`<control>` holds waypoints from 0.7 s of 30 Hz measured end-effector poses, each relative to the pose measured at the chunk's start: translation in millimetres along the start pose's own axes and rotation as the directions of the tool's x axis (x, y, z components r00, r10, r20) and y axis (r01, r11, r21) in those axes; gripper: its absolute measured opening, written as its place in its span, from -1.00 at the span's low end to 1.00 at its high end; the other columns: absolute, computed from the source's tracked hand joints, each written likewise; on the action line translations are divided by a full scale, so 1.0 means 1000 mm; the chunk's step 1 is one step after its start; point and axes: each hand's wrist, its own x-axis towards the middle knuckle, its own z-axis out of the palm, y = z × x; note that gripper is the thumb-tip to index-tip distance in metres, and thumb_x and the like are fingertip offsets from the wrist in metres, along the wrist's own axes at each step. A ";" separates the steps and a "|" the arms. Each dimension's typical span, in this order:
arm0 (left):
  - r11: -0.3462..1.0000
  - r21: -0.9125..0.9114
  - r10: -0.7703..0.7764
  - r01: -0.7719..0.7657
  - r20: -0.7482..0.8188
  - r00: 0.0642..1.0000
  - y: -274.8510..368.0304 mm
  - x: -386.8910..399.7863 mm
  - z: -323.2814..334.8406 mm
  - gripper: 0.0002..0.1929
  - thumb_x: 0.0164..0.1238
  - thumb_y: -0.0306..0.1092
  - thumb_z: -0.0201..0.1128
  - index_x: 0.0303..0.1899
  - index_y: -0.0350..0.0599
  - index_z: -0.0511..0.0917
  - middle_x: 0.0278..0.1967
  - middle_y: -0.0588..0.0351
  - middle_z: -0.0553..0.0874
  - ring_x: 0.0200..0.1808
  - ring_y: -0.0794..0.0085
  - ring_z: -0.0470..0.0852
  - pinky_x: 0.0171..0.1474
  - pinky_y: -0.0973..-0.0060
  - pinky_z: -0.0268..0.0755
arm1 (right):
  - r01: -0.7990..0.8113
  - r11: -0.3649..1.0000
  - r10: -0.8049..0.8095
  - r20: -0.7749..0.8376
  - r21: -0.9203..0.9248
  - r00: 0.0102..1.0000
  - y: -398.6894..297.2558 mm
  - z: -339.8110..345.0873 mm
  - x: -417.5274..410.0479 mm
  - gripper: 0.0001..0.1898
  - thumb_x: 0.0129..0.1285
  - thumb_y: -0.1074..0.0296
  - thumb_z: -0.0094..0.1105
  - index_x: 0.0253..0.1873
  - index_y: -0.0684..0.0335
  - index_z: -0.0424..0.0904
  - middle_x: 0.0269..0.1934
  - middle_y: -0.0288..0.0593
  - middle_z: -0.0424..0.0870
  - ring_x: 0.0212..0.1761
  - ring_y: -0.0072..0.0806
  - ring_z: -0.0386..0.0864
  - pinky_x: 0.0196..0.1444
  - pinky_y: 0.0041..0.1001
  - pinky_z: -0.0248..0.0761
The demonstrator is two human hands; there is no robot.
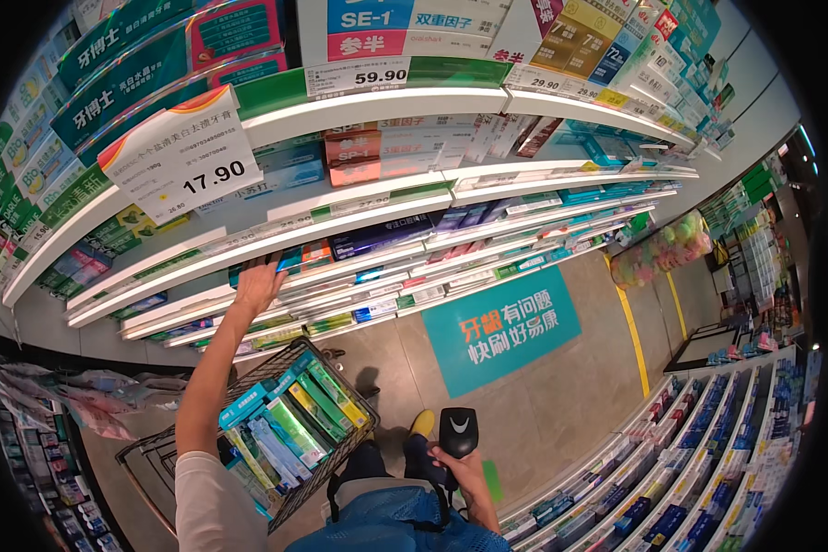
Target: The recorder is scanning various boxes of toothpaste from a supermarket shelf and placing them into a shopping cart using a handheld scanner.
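My left hand [257, 284] reaches into a lower shelf on the left, its fingertips partly hidden beneath the shelf above. It touches toothpaste boxes there, beside a teal box [289, 261] and an orange box [317, 253]. Whether the fingers grip anything cannot be made out. My right hand [464, 470] holds a black handheld barcode scanner [459, 429] low in front of me, its head pointing away. Under my left arm stands a wire shopping cart [377, 418] packed with upright rows of toothpaste boxes [300, 421], mostly green, yellow and light blue.
Tiered white shelves [379, 103] of boxed toothpaste curve across the front; a large paper price sign [183, 152] sticks out. More shelves [635, 469] stand at right. A teal printed floor sticker [502, 331] lies ahead. Beyond are a bin of colourful balls [662, 250] and yellow floor lines [631, 331].
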 end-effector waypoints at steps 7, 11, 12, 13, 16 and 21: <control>1.000 0.020 0.005 -0.006 0.030 1.000 0.001 0.002 -0.003 -0.44 0.31 -0.06 0.08 0.25 -0.16 0.29 0.10 -0.23 0.48 0.05 -0.08 0.48 0.04 0.16 0.39 | 0.013 0.999 -0.013 -0.006 0.036 1.000 0.000 -0.003 0.000 -0.73 0.11 0.50 0.30 -0.08 0.43 0.55 -0.22 -0.04 0.67 -0.21 -0.42 0.64 -0.26 -0.56 0.51; 0.993 0.073 0.101 -0.097 -0.056 0.993 -0.013 0.002 0.010 -0.45 0.28 -0.09 0.12 0.23 -0.19 0.31 0.05 -0.22 0.51 -0.05 -0.08 0.54 -0.05 0.15 0.45 | 0.038 0.997 -0.038 -0.002 0.072 0.999 0.006 -0.010 -0.001 -0.70 0.09 0.53 0.32 -0.05 0.41 0.52 -0.24 -0.07 0.68 -0.27 -0.49 0.65 -0.33 -0.62 0.49; 0.991 0.064 0.122 -0.115 -0.106 0.987 -0.013 0.002 0.010 -0.45 0.26 -0.11 0.14 0.22 -0.21 0.32 0.03 -0.21 0.52 -0.07 -0.09 0.55 -0.06 0.15 0.45 | 0.039 0.996 -0.039 -0.002 0.075 0.999 0.006 -0.012 -0.003 -0.70 0.09 0.53 0.32 -0.05 0.41 0.52 -0.24 -0.07 0.68 -0.27 -0.49 0.65 -0.33 -0.62 0.49; 0.989 0.056 0.141 -0.134 -0.156 0.978 -0.013 0.001 0.010 -0.45 0.25 -0.13 0.15 0.21 -0.22 0.33 0.01 -0.20 0.53 -0.09 -0.09 0.56 -0.07 0.15 0.46 | 0.052 0.996 -0.051 -0.010 0.072 0.999 0.004 -0.013 -0.005 -0.69 0.11 0.53 0.29 -0.04 0.43 0.50 -0.23 -0.03 0.67 -0.26 -0.45 0.65 -0.30 -0.57 0.51; 0.998 0.039 0.055 -0.054 -0.019 0.998 -0.006 0.001 0.003 -0.45 0.25 -0.13 0.14 0.21 -0.23 0.31 0.01 -0.24 0.52 -0.07 -0.06 0.56 -0.10 0.17 0.47 | 0.075 0.993 -0.072 -0.036 0.087 0.997 0.006 -0.020 -0.009 -0.68 0.12 0.54 0.27 -0.02 0.44 0.46 -0.22 0.01 0.66 -0.25 -0.41 0.65 -0.27 -0.52 0.54; 0.995 0.095 0.019 -0.009 -0.104 0.994 0.008 -0.003 0.021 -0.39 0.28 -0.10 0.11 0.25 -0.31 0.24 0.01 -0.29 0.51 0.03 -0.07 0.50 0.00 0.16 0.39 | 0.087 0.991 -0.081 -0.057 0.106 0.995 0.005 -0.021 -0.011 -0.69 0.12 0.54 0.27 -0.02 0.44 0.47 -0.22 0.02 0.66 -0.25 -0.41 0.65 -0.28 -0.53 0.54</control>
